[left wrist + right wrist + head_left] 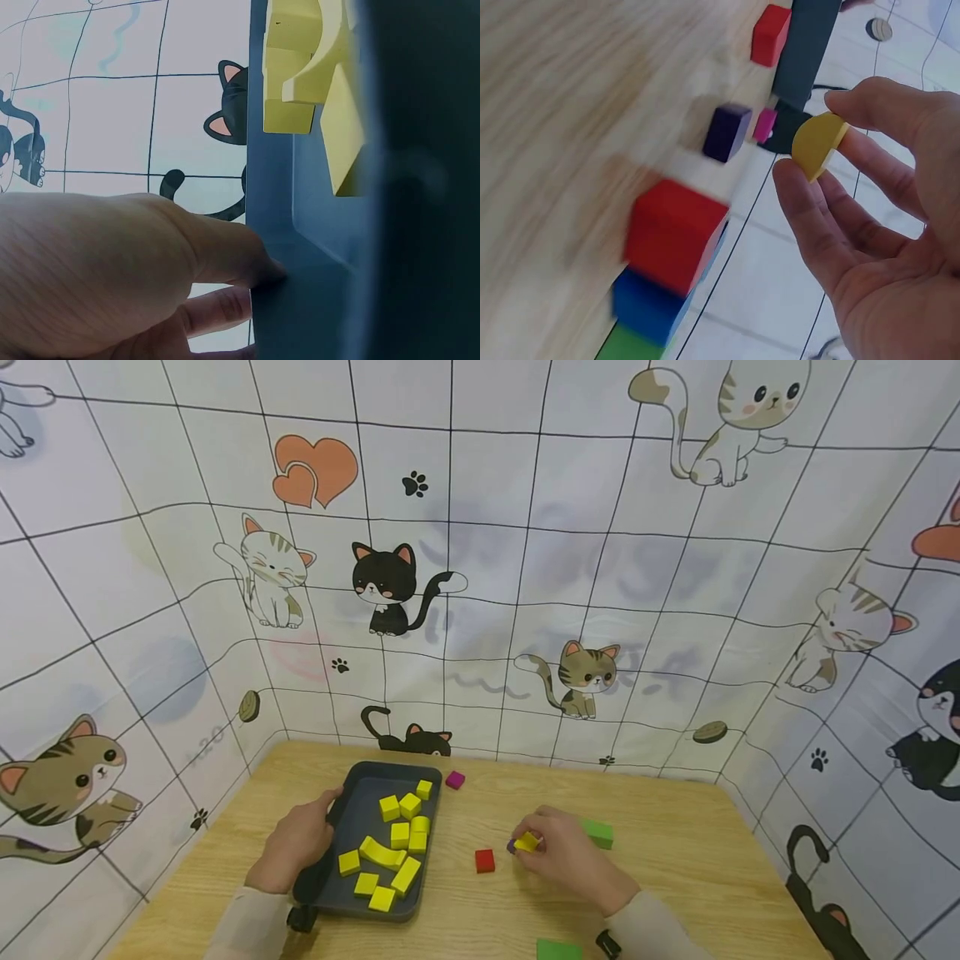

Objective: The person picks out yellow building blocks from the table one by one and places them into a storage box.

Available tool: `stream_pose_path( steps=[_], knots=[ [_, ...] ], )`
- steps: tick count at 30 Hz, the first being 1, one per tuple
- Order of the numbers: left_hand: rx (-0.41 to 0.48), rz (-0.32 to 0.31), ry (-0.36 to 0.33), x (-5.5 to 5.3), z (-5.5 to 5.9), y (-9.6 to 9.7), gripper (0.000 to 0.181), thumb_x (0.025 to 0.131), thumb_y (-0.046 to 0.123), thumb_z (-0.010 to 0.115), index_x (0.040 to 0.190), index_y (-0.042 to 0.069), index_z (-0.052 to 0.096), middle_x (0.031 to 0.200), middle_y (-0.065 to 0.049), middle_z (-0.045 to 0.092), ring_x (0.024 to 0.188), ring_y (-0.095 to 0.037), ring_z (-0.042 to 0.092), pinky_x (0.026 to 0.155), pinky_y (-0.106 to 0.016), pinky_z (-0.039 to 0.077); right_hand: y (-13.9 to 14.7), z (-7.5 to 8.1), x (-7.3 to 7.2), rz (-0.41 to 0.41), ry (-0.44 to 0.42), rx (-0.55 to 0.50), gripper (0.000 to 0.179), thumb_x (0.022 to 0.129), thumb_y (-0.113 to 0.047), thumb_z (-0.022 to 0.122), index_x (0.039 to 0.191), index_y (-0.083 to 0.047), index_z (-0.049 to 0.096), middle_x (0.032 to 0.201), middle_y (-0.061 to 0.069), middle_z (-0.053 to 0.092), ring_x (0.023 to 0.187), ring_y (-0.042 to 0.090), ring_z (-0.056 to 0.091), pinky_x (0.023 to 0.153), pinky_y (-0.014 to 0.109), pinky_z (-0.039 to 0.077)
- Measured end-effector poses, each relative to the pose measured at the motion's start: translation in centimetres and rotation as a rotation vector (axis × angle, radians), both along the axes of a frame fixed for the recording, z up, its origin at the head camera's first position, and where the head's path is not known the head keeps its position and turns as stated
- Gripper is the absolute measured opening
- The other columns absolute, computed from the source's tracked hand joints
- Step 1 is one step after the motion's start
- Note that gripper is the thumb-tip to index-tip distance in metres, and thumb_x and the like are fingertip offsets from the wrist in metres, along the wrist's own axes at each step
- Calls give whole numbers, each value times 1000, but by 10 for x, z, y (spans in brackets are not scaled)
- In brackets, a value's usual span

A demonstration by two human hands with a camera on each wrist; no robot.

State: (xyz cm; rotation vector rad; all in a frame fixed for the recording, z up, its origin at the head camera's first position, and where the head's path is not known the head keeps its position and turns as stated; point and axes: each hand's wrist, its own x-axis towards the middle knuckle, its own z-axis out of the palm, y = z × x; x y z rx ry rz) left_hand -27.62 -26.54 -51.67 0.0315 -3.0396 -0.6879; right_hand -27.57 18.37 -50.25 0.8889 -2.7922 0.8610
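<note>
My left hand (pixel 294 843) grips the dark grey tray (pixel 348 818) at its left side, thumb over the rim and fingers outside, as the left wrist view shows. Several yellow blocks (pixel 382 853) lie spread in the tray, among them cubes, longer blocks and a curved one. To the right of the tray, my right hand (pixel 573 860) pinches a yellow half-round block (pixel 817 142) between thumb and fingertips, above the table. A dark purple block (pixel 727 132) sits on the table close by that hand. Between hand and tray lies a red block (pixel 485 861).
A magenta block (pixel 455 780) lies by the tray's far right corner. Green blocks lie beyond the right hand (pixel 597 833) and at the front (pixel 558 950). In the right wrist view, another red block (pixel 675 236) appears beside a blue block (pixel 651 304). A cat-print curtain (pixel 480 568) surrounds the table.
</note>
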Motion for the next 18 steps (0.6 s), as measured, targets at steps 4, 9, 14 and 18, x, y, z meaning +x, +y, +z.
stream_pose_path(
  steps=[4, 9, 14, 18],
  knots=[
    [3, 3, -2, 0, 0, 1, 64, 106, 1, 60, 169, -2, 52, 117, -26, 81, 77, -25, 59, 65, -40, 49, -22, 0, -10, 28, -1, 17, 18, 97, -13, 93, 114, -12, 86, 106, 0, 74, 88, 12, 72, 78, 22, 62],
    [0, -2, 2, 0, 2, 2, 63, 106, 0, 61, 168, -3, 53, 118, -27, 82, 78, -26, 61, 66, -40, 50, -51, 3, -20, 72, -14, 30, 21, 99, -14, 92, 119, -11, 86, 111, 2, 76, 96, 16, 75, 83, 25, 63],
    [7, -13, 7, 1, 2, 1, 63, 106, 0, 60, 168, -4, 53, 110, -23, 81, 75, -25, 59, 64, -39, 48, -80, 7, -26, 111, -7, 56, 22, 100, -15, 91, 121, -13, 86, 115, 1, 77, 100, 13, 73, 87, 23, 63],
    [3, -20, 8, 0, 0, 0, 63, 105, 0, 60, 168, -3, 53, 109, -23, 81, 76, -25, 60, 65, -40, 50, -101, 10, -31, 138, -1, 83, 23, 102, -17, 90, 124, -15, 85, 119, 1, 78, 100, 11, 68, 88, 23, 61]
  ],
)
